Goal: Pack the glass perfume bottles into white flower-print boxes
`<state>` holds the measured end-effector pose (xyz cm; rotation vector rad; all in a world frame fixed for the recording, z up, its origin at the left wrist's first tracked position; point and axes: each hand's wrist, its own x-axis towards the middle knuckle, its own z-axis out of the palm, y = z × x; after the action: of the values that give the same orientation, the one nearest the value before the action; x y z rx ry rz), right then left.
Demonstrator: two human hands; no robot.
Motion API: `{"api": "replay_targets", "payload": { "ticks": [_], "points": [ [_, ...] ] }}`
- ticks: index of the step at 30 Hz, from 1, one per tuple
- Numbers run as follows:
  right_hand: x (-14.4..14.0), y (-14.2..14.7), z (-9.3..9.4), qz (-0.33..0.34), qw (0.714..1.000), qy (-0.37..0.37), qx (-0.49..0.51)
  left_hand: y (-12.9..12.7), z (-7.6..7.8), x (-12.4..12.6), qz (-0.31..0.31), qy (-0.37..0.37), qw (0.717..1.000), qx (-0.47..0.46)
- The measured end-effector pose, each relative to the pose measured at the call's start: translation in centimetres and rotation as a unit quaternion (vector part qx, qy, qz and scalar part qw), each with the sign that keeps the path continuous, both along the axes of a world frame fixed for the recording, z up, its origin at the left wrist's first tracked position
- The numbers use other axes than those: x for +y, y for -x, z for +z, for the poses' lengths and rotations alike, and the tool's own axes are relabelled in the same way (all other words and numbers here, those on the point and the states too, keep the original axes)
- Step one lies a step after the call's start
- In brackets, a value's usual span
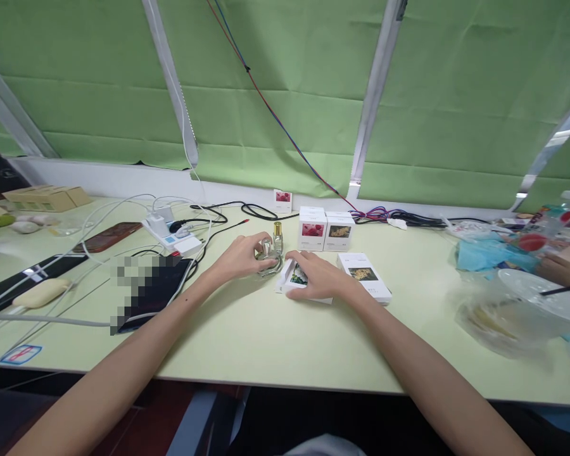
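Our left hand (241,256) cups a small glass bottle (268,258) on the counter (266,335); our right hand (319,275) presses a flat white box (292,278) just beside it, near two upright boxes (325,229).

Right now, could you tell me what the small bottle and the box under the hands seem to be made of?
Small bottle: clear glass, it seems, see-through body, shiny gold cap, probably metal or plated plastic. Box: white printed cardboard, matte, sharp folded edges.

white boxes (312,229): 5 | glass bottles (278,236): 2 | hands (241,257): 2 | power strip (173,238): 1
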<state>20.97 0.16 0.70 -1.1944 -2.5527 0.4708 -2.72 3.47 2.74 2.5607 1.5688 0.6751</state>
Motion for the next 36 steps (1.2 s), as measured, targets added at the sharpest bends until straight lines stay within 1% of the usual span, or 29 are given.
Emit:
{"api": "replay_targets", "payload": {
  "ticks": [4, 13, 21, 27, 36],
  "points": [
    [0.1, 0.0, 0.0, 0.007, 1.000, -0.004, 0.002, -0.1, 0.0, 0.0, -0.005, 0.026, 1.000, -0.009],
    [0.0, 0.0, -0.1, 0.006, 1.000, -0.013, 0.000, -0.3, -0.1, -0.1, 0.003, 0.030, 1.000, 0.003],
    [-0.1, 0.0, 0.0, -0.003, 1.000, -0.012, -0.002, -0.1, -0.2, -0.2, -0.007, 0.044, 0.999, 0.016],
    [-0.2, 0.1, 0.1, -0.007, 1.000, -0.011, -0.004, -0.3, -0.6, -0.1, -0.009, 0.038, 0.999, -0.012],
    [-0.1, 0.0, 0.0, -0.005, 1.000, -0.011, -0.004, -0.8, -1.1, 0.0, -0.001, 0.034, 0.996, -0.083]
  ]
}}
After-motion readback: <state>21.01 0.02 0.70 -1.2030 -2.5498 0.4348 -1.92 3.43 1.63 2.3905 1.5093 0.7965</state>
